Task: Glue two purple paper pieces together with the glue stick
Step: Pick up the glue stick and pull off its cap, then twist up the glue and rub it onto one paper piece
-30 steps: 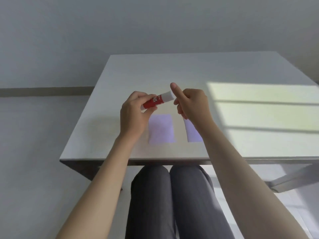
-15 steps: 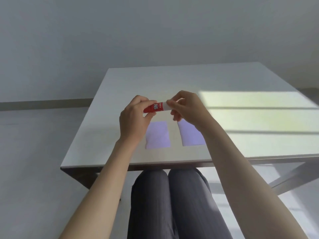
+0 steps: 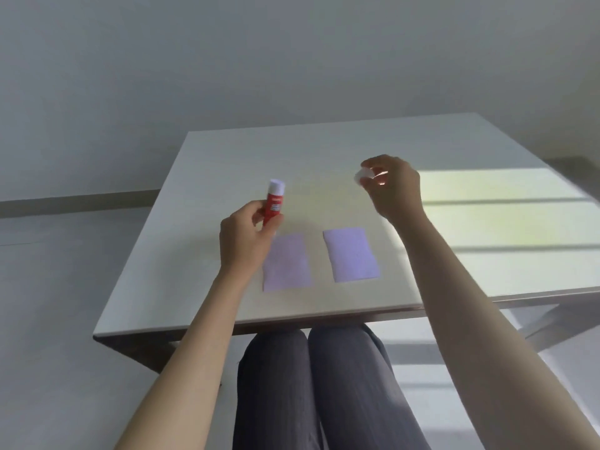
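Seen from above, over a white table (image 3: 227, 164) with two knees in grey trousers (image 3: 311, 384) under its near edge.

On the table, two purple paper pieces, flat and side by side, with a narrow strip of bare table between them, not touching. Left paper piece (image 3: 289, 264) partly covered at its upper left corner by the left hand. Right paper piece (image 3: 352, 254) fully visible, slightly turned, lying to the right of the left one.

Left hand (image 3: 243, 238) raised just above and to the left of the left paper piece, closed around the lower part of the glue stick (image 3: 274, 201). Glue stick red with a white label, held almost upright, a little tilted, its pale uncapped top pointing up and away. Above the red body, a white collar and a pale end; impossible to tell clearly how much glue stands out.

Right hand (image 3: 394, 190) raised well apart from the glue stick, beyond and to the right of the right paper piece. Fingers pinched together on a small white cap (image 3: 362, 174), which sticks out to the left from the fingertips. Cap blurred, so its shape not sure.

Right of the right paper piece, a wide patch of sunlight (image 3: 503, 203) on the table, crossed by thin shadow lines. Behind the table, a plain grey wall (image 3: 292, 60).
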Available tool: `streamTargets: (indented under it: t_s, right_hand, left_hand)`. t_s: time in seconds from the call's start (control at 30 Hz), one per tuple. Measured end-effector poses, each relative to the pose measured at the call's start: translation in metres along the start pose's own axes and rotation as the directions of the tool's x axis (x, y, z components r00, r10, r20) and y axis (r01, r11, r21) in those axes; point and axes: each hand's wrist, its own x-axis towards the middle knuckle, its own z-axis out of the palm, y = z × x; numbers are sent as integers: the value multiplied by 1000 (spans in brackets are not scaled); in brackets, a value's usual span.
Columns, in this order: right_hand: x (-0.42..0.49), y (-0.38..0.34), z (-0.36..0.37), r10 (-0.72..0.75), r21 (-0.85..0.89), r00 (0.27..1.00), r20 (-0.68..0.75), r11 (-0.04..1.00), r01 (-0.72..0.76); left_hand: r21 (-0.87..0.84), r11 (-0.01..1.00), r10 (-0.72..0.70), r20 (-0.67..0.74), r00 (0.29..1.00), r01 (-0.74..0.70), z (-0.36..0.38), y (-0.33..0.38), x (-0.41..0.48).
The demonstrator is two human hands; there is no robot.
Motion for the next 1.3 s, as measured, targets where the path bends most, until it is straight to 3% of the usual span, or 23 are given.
streamTargets:
  t_s: [0.2,0.53,0.63,0.7,0.77,0.87,0.93,1.07,1.17,1.23,1.3]
  right_hand:
    - [11,38,21,-23,-324,986,162,943,76]
    - [0,54,32,34,-426,970,241,902,74]
    - [-8,44,28,-68,-450,975,209,879,158]
    - [-21,26,29,-187,-283,969,159,932,226]
    - [-41,3,35,-170,55,963,211,985,162]
    - [-69,-20,46,-63,465,919,389,874,-137]
    - [-74,-26,51,-23,590,931,363,779,-211]
    - [-74,-34,52,48,689,939,339,667,-283]
    - [-76,-43,54,222,649,859,462,576,-498]
    - [-77,-49,53,304,555,805,509,599,-577]
    - [-76,-50,51,276,526,829,486,666,-529]
  left_hand:
    - [-139,984,-113,17,993,114,4,2,-1]
    - [-139,982,-119,65,991,127,10,-3,1]
    - [-195,970,-136,59,989,145,11,-1,1]
    - [-305,931,-198,41,979,201,14,3,2]
    - [-505,827,-277,21,961,249,18,10,4]
    - [-734,633,-340,21,940,245,23,23,3]
    - [-790,554,-370,50,928,264,23,30,2]
    - [-818,511,-363,72,929,263,21,35,-3]
    - [-761,616,-261,47,964,204,18,35,-5]
    - [-734,651,-225,56,973,193,14,36,-6]
    - [-714,674,-221,47,974,188,11,35,-6]
